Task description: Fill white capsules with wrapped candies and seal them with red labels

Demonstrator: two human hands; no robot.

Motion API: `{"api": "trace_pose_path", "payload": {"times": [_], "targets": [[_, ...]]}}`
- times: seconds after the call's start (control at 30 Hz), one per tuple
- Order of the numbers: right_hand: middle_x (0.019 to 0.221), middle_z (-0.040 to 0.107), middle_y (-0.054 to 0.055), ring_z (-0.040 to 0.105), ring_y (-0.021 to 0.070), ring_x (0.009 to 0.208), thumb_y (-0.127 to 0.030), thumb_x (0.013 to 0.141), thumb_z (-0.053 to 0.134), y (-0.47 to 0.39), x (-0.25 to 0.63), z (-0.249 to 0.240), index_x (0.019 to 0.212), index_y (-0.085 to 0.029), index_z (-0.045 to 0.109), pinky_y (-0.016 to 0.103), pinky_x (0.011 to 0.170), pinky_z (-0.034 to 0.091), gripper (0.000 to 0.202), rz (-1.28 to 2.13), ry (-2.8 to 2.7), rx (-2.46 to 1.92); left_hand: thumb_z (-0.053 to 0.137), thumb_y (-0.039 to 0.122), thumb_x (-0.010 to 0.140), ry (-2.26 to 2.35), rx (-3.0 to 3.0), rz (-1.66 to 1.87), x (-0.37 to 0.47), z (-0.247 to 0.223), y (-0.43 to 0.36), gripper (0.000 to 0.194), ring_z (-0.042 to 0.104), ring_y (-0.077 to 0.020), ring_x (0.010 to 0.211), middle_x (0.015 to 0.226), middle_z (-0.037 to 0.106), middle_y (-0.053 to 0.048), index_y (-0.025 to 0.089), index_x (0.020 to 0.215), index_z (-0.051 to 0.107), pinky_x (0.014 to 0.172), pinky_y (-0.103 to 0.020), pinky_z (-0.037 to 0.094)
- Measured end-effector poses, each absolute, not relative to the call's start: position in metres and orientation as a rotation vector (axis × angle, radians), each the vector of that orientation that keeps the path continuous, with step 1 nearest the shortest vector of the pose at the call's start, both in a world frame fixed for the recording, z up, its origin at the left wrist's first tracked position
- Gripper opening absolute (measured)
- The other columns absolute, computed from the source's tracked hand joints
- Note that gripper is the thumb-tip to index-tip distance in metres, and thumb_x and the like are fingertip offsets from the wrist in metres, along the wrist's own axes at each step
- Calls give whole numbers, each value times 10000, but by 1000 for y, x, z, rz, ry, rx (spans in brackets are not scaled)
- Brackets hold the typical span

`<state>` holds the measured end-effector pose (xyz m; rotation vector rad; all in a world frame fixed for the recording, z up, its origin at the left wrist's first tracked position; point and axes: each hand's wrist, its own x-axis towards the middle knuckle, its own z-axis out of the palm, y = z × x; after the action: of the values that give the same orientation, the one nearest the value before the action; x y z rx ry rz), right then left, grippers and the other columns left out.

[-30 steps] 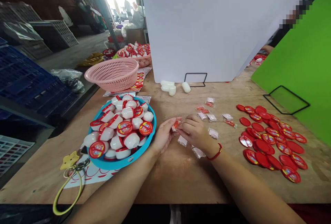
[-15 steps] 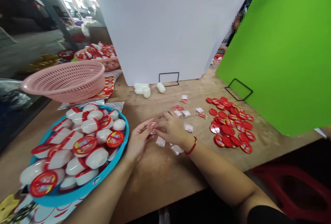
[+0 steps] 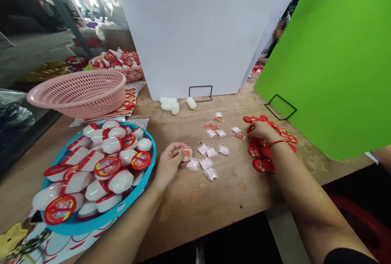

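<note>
My left hand (image 3: pixel 171 161) is closed around a small white plastic cup (image 3: pixel 190 153), its open mouth facing up and something reddish inside. Over at the right, my right hand (image 3: pixel 262 130) has its fingertips pinched on a red lid (image 3: pixel 251 127) at the left side of the lid pile; the fingers partly cover it. The pile of red lids (image 3: pixel 259 165) lies under and around that hand and wrist. Several small clear packets with pale pink contents (image 3: pixel 210 174) are scattered between my hands, along with a few orange-red packets (image 3: pixel 239 136).
On the left stands a blue basin (image 3: pixel 152 150) heaped with closed white-and-red containers (image 3: pixel 113 145). Behind it are a pink basket (image 3: pixel 76 97) and another filled pink basket (image 3: pixel 134 75). White cups (image 3: pixel 191 103) lie before a white board (image 3: pixel 195 32); a green board (image 3: pixel 332 73) stands right.
My right hand has left the cup at my left hand and moved right to the red lids. My left hand still holds the cup, now with its reddish contents visible.
</note>
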<state>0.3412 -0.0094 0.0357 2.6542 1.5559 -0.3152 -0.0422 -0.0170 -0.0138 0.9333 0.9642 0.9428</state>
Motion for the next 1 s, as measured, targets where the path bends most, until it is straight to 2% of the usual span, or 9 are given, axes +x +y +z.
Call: {"api": "trace_pose_path", "payload": {"times": [0.17, 0.27, 0.33, 0.4, 0.47, 0.57, 0.7, 0.87, 1.0], "targets": [[998, 758, 139, 708, 283, 936, -179, 711, 695, -7, 340, 41, 1100, -123, 747, 320, 749, 508, 396, -230, 1671, 2652, 791, 353, 706, 967, 973, 960, -44, -11, -21, 328, 556, -89, 589, 773, 710, -18, 142, 941, 700, 514, -180, 381], [964, 745, 140, 707, 293, 900, -293, 756, 717, -6, 301, 49, 1111, -152, 726, 354, 741, 526, 381, -257, 1976, 2850, 772, 333, 719, 970, 986, 984, -44, -12, -19, 303, 584, -108, 658, 814, 721, -29, 144, 955, 743, 590, -203, 422], [907, 741, 103, 714, 256, 813, -455, 811, 714, -10, 256, 48, 1071, -195, 684, 341, 686, 539, 369, -767, 2371, 2902, 769, 330, 734, 965, 1008, 1006, -44, -13, -17, 310, 607, -119, 723, 867, 737, -43, 146, 983, 760, 666, -216, 445], [902, 731, 75, 720, 232, 821, -535, 823, 720, -16, 203, 41, 974, -217, 603, 336, 710, 561, 371, -1420, 2746, 2621, 776, 341, 743, 949, 1012, 1036, -43, -14, -16, 361, 616, -126, 760, 888, 735, -39, 152, 1050, 744, 716, -226, 455], [869, 707, 55, 714, 216, 807, -522, 828, 741, -20, 155, 28, 897, -222, 558, 335, 708, 572, 358, -1634, 2981, 2364, 793, 362, 742, 922, 995, 1065, -44, -16, -15, 469, 612, -127, 748, 837, 708, -14, 161, 1151, 679, 714, -232, 457], [960, 695, 78, 692, 214, 888, -440, 898, 695, -23, 114, 9, 1029, -213, 645, 376, 805, 588, 267, -1280, 3307, 2163, 805, 399, 738, 889, 966, 1093, -45, -17, -15, 587, 608, -133, 713, 794, 676, 8, 175, 1217, 550, 682, -243, 465], [1130, 658, 98, 652, 215, 1050, -363, 1011, 540, -26, 112, -5, 1290, -276, 669, 402, 936, 569, 320, -848, 3473, 1862, 795, 350, 723, 924, 963, 1093, -47, -17, -15, 585, 590, -127, 674, 836, 672, 2, 193, 1199, 492, 618, -236, 453], [1204, 631, 113, 645, 238, 1104, -465, 873, 743, -26, 124, -14, 1335, -268, 650, 395, 961, 570, 511, -820, 3495, 1659, 694, 261, 748, 1001, 1056, 1055, -47, -20, -14, 466, 606, -145, 743, 861, 652, -14, 175, 1171, 518, 645, -245, 451], [1220, 660, 103, 657, 230, 1118, -423, 881, 746, -23, 124, -22, 1276, -274, 685, 394, 980, 557, 427, -933, 3468, 1736, 618, 252, 827, 997, 1206, 1003, -47, -20, -15, 407, 637, -184, 937, 1027, 672, -46, 190, 1223, 545, 831, -306, 492]]}}
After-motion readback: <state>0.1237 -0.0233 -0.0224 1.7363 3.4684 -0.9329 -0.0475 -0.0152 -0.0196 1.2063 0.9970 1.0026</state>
